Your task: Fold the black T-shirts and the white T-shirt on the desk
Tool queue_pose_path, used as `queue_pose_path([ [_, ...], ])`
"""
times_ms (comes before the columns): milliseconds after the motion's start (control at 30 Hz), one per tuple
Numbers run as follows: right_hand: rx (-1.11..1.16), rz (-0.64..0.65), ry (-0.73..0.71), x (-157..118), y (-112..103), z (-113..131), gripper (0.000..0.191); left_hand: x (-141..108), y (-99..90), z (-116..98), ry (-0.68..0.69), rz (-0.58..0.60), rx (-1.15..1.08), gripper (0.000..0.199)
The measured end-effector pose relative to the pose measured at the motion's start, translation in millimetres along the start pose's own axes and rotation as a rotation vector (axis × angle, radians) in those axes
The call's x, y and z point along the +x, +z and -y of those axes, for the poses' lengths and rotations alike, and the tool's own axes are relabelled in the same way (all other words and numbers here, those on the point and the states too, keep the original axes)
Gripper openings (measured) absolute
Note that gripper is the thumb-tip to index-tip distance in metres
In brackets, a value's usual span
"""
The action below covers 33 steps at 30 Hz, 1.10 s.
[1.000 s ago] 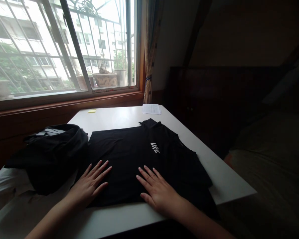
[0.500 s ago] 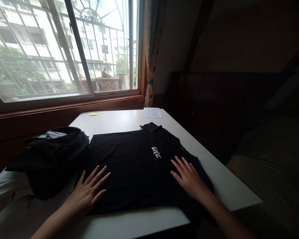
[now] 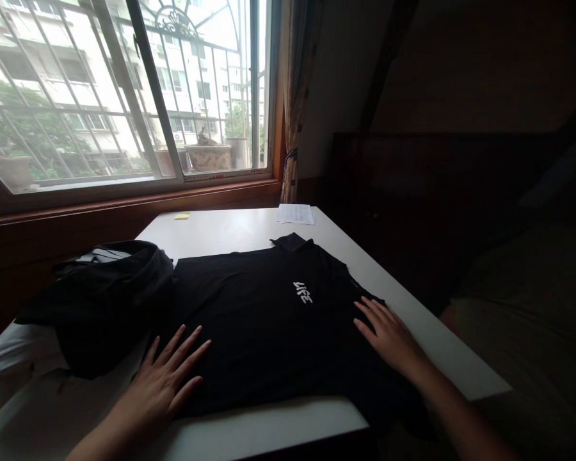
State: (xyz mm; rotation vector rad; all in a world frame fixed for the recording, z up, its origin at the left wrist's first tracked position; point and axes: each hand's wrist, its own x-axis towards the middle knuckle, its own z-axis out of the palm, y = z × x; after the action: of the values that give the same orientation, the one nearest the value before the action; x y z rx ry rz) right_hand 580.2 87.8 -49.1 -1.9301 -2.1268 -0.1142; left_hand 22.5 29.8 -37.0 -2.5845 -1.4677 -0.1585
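Observation:
A black T-shirt point(image 3: 254, 326) with white "LIFE" lettering lies spread on the white table point(image 3: 211, 230), its collar end toward the right and part of it hanging past the near edge. My left hand point(image 3: 166, 374) rests on the shirt's left end with fingers spread, pressing on the cloth. On the sleeve side at the right, my right hand point(image 3: 391, 336) lies flat with its fingers stretched out. Neither hand grips anything. Beside my left hand sits a heap of dark clothing point(image 3: 105, 301).
White cloth point(image 3: 14, 358) lies under the dark heap. Papers point(image 3: 296, 214) and a yellow sticky note point(image 3: 182, 216) are at the table's far end. A barred window point(image 3: 211, 96) and a tied curtain point(image 3: 292, 115) stand behind. The right side is dark.
My right hand has slid rightward across the shirt toward its sleeve. My left hand has hardly moved, and the view has shifted slightly.

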Motion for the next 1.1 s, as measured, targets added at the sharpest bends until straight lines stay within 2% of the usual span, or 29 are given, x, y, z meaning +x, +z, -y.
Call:
queue_pose_path([
  [133,-0.016,-0.155,0.001,-1,2,-8,0.050,1,-1.6,3,-0.001,0.018,-0.012,0.060],
  [233,-0.057,-0.239,0.108,-7,2,-11,0.044,6,-9.8,10,-0.001,0.038,-0.048,0.056],
  [300,-0.078,-0.268,0.182,-13,1,-14,0.047,13,-14.9,19,-0.013,0.030,-0.080,0.052],
  [400,-0.054,-0.239,0.237,-21,2,-23,0.054,26,-15.5,35,-0.061,-0.069,-0.123,0.046],
  [500,0.070,-0.161,0.267,-25,1,-35,0.049,37,-8.4,46,-0.126,-0.174,-0.131,0.044],
  [600,0.202,-0.104,0.266,-27,0,-45,0.041,40,-0.7,49,-0.186,-0.205,-0.119,0.043],
  [700,0.238,-0.096,0.280,-24,1,-55,0.036,34,2.1,49,-0.210,-0.213,-0.091,0.043],
  [900,0.058,-0.093,0.245,0,8,-98,0.036,10,-9.7,32,-0.113,-0.114,-0.153,0.039],
  [1000,-0.086,-0.048,0.246,25,7,-121,0.033,3,-24.1,9,-0.059,-0.035,-0.223,0.042],
  [1100,-0.185,-0.004,0.316,54,0,-132,0.033,7,-45.9,-17,-0.007,0.097,-0.355,0.031],
])
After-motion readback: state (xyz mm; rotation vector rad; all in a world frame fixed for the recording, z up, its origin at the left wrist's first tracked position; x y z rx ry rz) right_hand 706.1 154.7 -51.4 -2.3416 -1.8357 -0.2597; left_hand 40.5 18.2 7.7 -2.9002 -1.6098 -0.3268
